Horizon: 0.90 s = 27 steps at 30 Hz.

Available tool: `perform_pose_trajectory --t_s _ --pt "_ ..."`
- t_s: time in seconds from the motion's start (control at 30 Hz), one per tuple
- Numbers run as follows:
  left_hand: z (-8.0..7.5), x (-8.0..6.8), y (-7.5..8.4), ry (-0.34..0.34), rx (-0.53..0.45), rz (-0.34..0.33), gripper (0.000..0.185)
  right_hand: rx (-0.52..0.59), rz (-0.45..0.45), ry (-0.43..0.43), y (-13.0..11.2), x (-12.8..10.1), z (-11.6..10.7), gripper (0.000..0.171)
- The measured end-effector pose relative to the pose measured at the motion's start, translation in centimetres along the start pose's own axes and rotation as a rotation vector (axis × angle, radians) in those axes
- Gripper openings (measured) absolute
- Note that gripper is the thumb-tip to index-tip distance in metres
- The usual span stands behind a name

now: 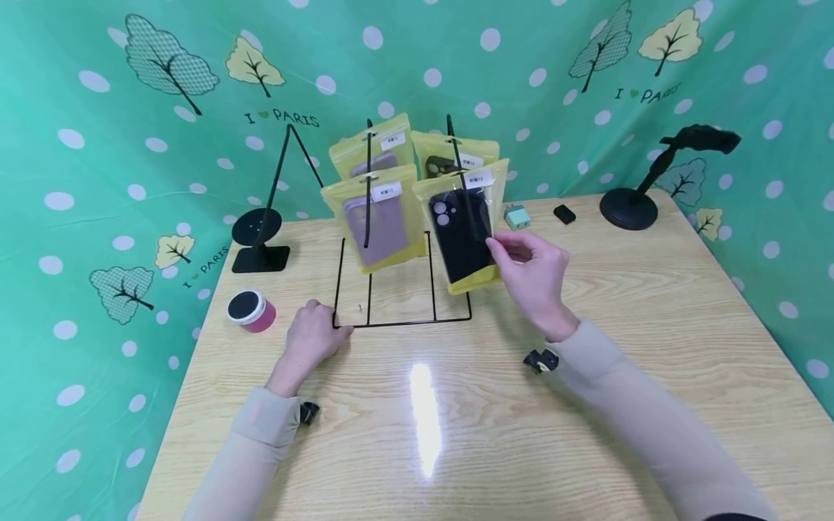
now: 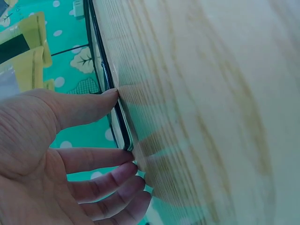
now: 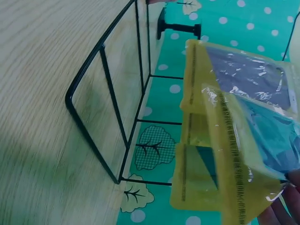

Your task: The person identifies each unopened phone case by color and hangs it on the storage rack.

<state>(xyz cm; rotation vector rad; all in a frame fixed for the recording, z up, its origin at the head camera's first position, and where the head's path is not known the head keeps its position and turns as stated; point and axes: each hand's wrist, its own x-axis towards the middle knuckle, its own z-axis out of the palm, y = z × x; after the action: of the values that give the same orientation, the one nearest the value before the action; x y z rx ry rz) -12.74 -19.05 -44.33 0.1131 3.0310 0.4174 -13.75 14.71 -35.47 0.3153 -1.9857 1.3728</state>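
Note:
A black wire display rack point(image 1: 404, 323) stands on the table with zip pouches hanging from its two upper arms. My left hand point(image 1: 311, 333) holds the rack's near left corner, thumb point(image 2: 96, 105) along the wire and index fingertip at the corner. The front right pouch point(image 1: 459, 235), yellow-edged and clear, shows a black phone case and a white label. Its right edge is pinched between thumb and fingers of my right hand point(image 1: 534, 275). Beside it hangs a front left pouch point(image 1: 378, 224) with a purple phone case. Two more pouches hang behind, partly hidden.
Left of the rack are a pink jar point(image 1: 260, 317) with a black top and a black stand point(image 1: 260, 258). Behind to the right lie a mint charger plug point(image 1: 517, 218), a small black item point(image 1: 564, 214) and a black round-based stand point(image 1: 628, 208). A green dotted cloth hangs behind.

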Motion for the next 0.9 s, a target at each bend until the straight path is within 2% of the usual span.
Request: perform_pose_trajectory --t_s 0.17,0.27,0.53,0.9 --pt "0.0 0.0 0.0 0.003 0.002 0.001 0.042 -0.025 -0.026 -0.009 2.7 -0.1 0.5 0.01" --pt "0.0 0.0 0.0 0.003 0.001 0.004 0.042 -0.032 -0.037 -0.021 3.5 -0.2 0.7 0.011" --pt "0.0 -0.1 -0.1 0.014 0.002 0.012 0.041 -0.083 -0.124 -0.027 4.2 -0.2 1.3 0.009" --pt "0.1 -0.1 -0.1 0.015 -0.001 0.013 0.041 -0.105 -0.163 -0.013 4.5 -0.3 1.6 0.01"
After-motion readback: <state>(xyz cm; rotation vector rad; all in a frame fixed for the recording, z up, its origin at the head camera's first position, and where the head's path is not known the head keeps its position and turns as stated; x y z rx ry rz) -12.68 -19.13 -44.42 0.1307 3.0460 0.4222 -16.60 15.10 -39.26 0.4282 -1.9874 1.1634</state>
